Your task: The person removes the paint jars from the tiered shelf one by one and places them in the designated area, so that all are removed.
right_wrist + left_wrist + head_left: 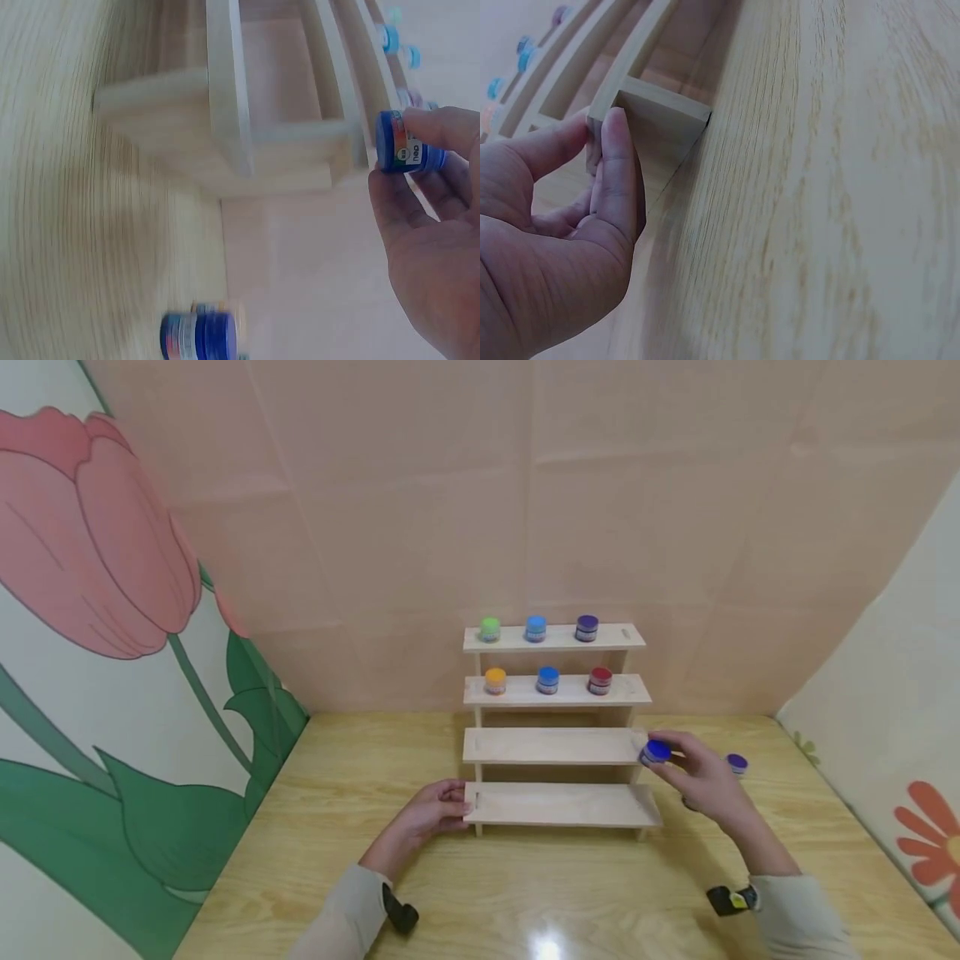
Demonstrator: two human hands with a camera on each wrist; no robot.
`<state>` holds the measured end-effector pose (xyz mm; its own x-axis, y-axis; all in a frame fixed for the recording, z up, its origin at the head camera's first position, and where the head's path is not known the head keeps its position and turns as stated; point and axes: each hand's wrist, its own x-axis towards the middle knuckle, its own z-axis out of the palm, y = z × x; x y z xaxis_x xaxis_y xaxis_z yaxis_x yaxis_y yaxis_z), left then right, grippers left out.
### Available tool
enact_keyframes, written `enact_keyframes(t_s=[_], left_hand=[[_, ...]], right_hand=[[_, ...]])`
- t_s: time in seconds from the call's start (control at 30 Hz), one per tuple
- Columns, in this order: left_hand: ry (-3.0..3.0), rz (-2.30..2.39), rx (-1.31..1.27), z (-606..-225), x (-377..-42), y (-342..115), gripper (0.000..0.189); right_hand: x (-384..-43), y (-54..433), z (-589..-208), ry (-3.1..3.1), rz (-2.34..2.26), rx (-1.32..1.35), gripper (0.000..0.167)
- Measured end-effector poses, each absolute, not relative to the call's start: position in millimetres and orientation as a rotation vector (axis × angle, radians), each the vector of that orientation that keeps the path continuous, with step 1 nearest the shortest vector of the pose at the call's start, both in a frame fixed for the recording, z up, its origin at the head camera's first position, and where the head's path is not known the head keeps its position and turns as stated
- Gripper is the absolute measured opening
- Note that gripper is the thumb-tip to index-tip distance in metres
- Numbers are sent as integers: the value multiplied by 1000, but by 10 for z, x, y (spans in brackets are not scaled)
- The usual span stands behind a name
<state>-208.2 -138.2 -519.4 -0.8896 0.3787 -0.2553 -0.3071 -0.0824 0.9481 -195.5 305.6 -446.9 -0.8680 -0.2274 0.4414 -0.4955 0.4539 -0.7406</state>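
A pale wooden rack of stepped shelves (562,802) stands on the table. My left hand (431,814) pinches the left end of its lowest shelf, thumb and fingers on either side of the board (594,139). In my right hand (705,777) a small blue-lidded paint jar (656,752) is held between thumb and fingers, beside the right end of the second shelf from the bottom. Seen from the right wrist, the jar (401,142) lies sideways in that view with its printed label showing.
The top shelf bears green (490,629), light blue (536,628) and dark purple (587,627) jars. Below them are orange (495,681), blue (548,680) and dark red (600,681) ones. Another dark-lidded jar (737,764) stands on the table behind my right hand. Tulip-patterned panel (97,543) at left.
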Motion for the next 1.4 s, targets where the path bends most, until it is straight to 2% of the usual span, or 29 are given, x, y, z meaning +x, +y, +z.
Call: enact_keyframes(t_s=[0.2,0.37,0.9,1.4], left_hand=[[1746,2012,92,-5186,-2091,-1395,56],[1749,2010,94,-5180,-2084,-1397,55],[1753,2009,101,-5197,-2072,-1396,55],[1770,1990,108,-5176,-2085,-1397,56]], right_hand=[[-1911,3271,-4461,-2508,1308,525,47],[-1886,3439,-4499,-2526,1442,510,48],[-1875,4014,-4791,-2537,1458,453,48],[-1915,4310,-5023,-2598,1520,416,47]])
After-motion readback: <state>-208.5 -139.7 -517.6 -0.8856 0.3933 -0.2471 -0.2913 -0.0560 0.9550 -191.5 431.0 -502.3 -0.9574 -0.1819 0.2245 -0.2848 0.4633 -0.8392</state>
